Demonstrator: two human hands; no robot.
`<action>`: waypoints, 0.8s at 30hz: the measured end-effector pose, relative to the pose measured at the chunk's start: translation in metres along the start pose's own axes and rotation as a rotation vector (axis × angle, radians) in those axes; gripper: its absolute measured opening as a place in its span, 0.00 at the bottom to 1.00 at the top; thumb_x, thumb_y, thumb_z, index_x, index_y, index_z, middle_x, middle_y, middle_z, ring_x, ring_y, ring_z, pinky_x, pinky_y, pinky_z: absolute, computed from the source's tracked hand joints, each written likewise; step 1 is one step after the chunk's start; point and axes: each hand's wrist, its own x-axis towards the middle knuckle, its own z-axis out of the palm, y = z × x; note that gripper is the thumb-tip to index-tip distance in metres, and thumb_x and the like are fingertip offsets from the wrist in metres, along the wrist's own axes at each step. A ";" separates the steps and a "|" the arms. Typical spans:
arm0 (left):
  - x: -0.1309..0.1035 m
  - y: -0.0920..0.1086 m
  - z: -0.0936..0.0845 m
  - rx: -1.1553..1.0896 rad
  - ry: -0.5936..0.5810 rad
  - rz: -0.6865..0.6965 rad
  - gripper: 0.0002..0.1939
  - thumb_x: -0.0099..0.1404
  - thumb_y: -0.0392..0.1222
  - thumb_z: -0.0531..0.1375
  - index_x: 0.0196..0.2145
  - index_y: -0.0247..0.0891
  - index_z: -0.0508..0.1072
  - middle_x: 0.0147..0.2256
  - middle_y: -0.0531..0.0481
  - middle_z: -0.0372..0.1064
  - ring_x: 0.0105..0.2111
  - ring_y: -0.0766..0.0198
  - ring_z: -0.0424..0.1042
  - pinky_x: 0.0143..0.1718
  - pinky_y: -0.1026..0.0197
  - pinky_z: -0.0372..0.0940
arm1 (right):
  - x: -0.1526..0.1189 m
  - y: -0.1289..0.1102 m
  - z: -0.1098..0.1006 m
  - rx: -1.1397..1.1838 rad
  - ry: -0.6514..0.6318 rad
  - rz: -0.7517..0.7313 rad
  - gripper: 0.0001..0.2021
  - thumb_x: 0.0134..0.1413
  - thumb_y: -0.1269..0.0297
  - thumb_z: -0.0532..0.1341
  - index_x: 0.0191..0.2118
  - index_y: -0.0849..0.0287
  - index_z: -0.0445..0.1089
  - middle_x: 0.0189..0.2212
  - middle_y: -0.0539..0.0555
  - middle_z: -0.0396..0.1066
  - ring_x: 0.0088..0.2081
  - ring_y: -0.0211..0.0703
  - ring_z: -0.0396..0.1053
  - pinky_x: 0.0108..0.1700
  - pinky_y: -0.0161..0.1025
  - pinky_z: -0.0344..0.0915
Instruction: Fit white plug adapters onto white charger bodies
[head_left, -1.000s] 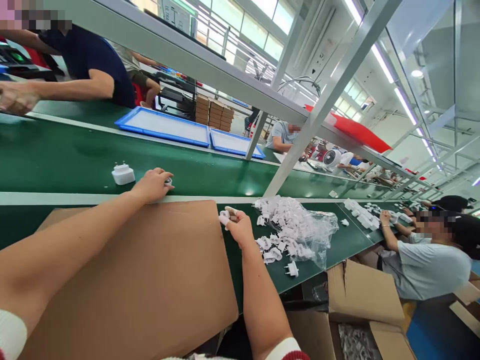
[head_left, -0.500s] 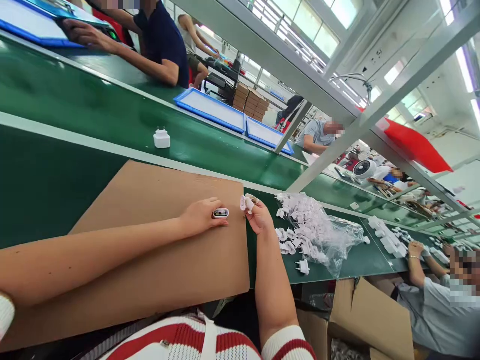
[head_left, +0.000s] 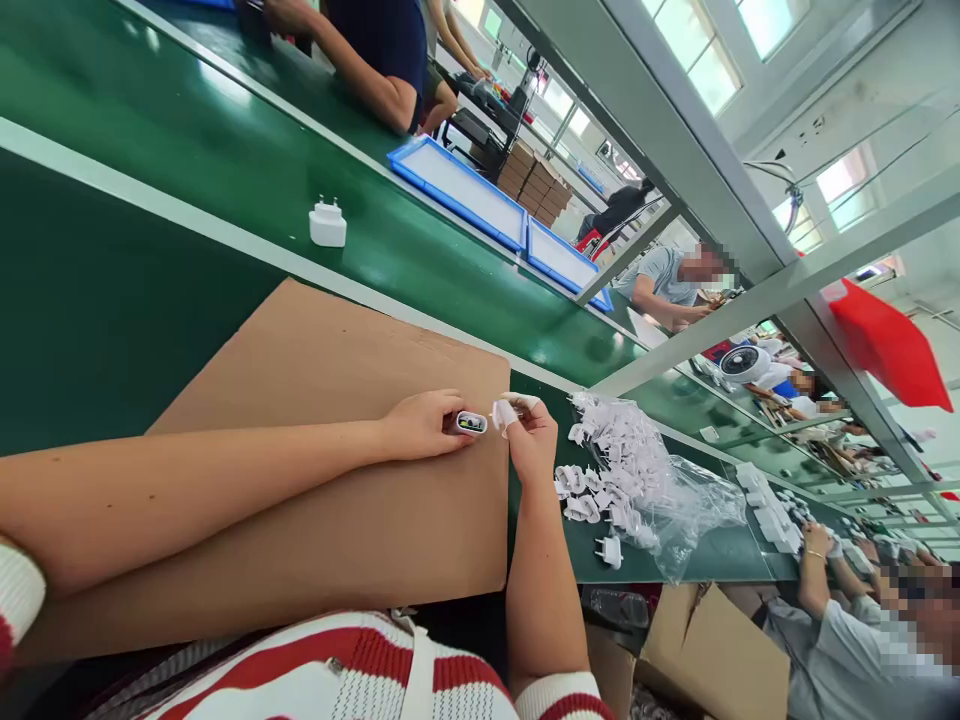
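In the head view, my left hand (head_left: 426,425) is closed around a white charger housing (head_left: 472,424). Its open end faces right, and a bit of circuit board shows inside. Just to the right, my right hand (head_left: 535,442) pinches a small white plug cover (head_left: 500,416) with pins, partly hidden by the fingers. White coverings sit on some of those fingertips. Only a narrow gap separates housing and cover. Both hands are above the right end of a brown cardboard sheet (head_left: 337,530).
Right of my hands lies a pile of white plug covers (head_left: 622,450) in clear plastic. One white charger (head_left: 328,224) stands on the green conveyor belt (head_left: 247,190). Blue-rimmed trays (head_left: 459,192) lie beyond it. A cardboard box (head_left: 712,650) is below the bench; co-workers sit around.
My left hand has brought the charger housing rightward, closer to the plug cover. The cover has turned in my right fingers toward the housing's open end. The camera view has tilted.
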 end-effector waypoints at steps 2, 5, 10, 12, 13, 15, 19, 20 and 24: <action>0.000 -0.001 0.001 -0.003 0.005 0.013 0.19 0.61 0.59 0.63 0.38 0.40 0.78 0.36 0.48 0.72 0.32 0.59 0.71 0.33 0.57 0.62 | -0.001 -0.001 0.001 0.042 -0.072 0.024 0.20 0.46 0.53 0.74 0.44 0.56 0.76 0.40 0.56 0.81 0.41 0.47 0.79 0.43 0.44 0.76; 0.001 -0.002 0.001 -0.003 0.011 0.022 0.18 0.61 0.58 0.62 0.37 0.40 0.78 0.34 0.49 0.70 0.31 0.59 0.70 0.33 0.57 0.62 | -0.006 -0.006 0.000 -0.082 -0.060 -0.052 0.17 0.50 0.54 0.73 0.44 0.55 0.78 0.41 0.55 0.81 0.43 0.48 0.77 0.47 0.45 0.75; 0.002 -0.002 -0.001 -0.018 -0.019 0.038 0.17 0.61 0.58 0.63 0.32 0.40 0.76 0.34 0.49 0.69 0.31 0.60 0.70 0.33 0.57 0.63 | -0.015 -0.011 -0.003 -0.630 -0.082 -0.368 0.11 0.60 0.70 0.65 0.46 0.54 0.82 0.41 0.56 0.78 0.46 0.50 0.70 0.51 0.46 0.71; 0.003 -0.003 -0.002 -0.019 -0.025 0.032 0.17 0.60 0.57 0.63 0.30 0.40 0.75 0.33 0.49 0.68 0.31 0.59 0.69 0.33 0.57 0.62 | -0.016 -0.009 -0.001 -0.722 -0.177 -0.400 0.18 0.57 0.76 0.62 0.49 0.54 0.81 0.43 0.57 0.77 0.49 0.51 0.70 0.53 0.46 0.70; 0.003 -0.003 -0.002 -0.022 -0.026 0.031 0.16 0.60 0.57 0.63 0.30 0.40 0.74 0.33 0.49 0.68 0.32 0.59 0.69 0.33 0.57 0.62 | -0.016 -0.008 0.000 -0.746 -0.211 -0.398 0.20 0.56 0.78 0.61 0.50 0.55 0.81 0.44 0.57 0.76 0.50 0.51 0.71 0.54 0.46 0.70; 0.003 -0.003 -0.002 -0.037 -0.026 0.031 0.16 0.60 0.57 0.63 0.29 0.40 0.74 0.33 0.49 0.68 0.32 0.59 0.69 0.33 0.57 0.61 | -0.016 -0.006 0.004 -0.774 -0.242 -0.387 0.22 0.54 0.80 0.60 0.50 0.55 0.80 0.44 0.57 0.75 0.50 0.51 0.71 0.55 0.45 0.70; 0.003 -0.003 -0.003 -0.072 -0.038 0.033 0.17 0.60 0.58 0.64 0.29 0.40 0.75 0.33 0.49 0.69 0.32 0.59 0.70 0.33 0.57 0.61 | -0.015 -0.010 0.007 -0.817 -0.256 -0.383 0.22 0.51 0.83 0.58 0.46 0.56 0.81 0.41 0.56 0.74 0.48 0.50 0.71 0.52 0.43 0.70; 0.004 -0.004 -0.003 -0.076 -0.037 0.034 0.17 0.60 0.58 0.65 0.29 0.40 0.76 0.34 0.49 0.69 0.32 0.59 0.70 0.33 0.57 0.61 | -0.014 -0.012 0.008 -0.826 -0.267 -0.383 0.22 0.50 0.84 0.57 0.45 0.56 0.81 0.40 0.55 0.73 0.47 0.50 0.71 0.52 0.42 0.70; 0.005 -0.005 -0.004 -0.091 -0.026 0.027 0.19 0.59 0.60 0.67 0.29 0.41 0.78 0.35 0.48 0.71 0.33 0.58 0.71 0.33 0.57 0.62 | -0.011 -0.019 0.008 -0.872 -0.299 -0.348 0.21 0.47 0.84 0.57 0.40 0.55 0.79 0.37 0.53 0.72 0.44 0.49 0.70 0.48 0.40 0.69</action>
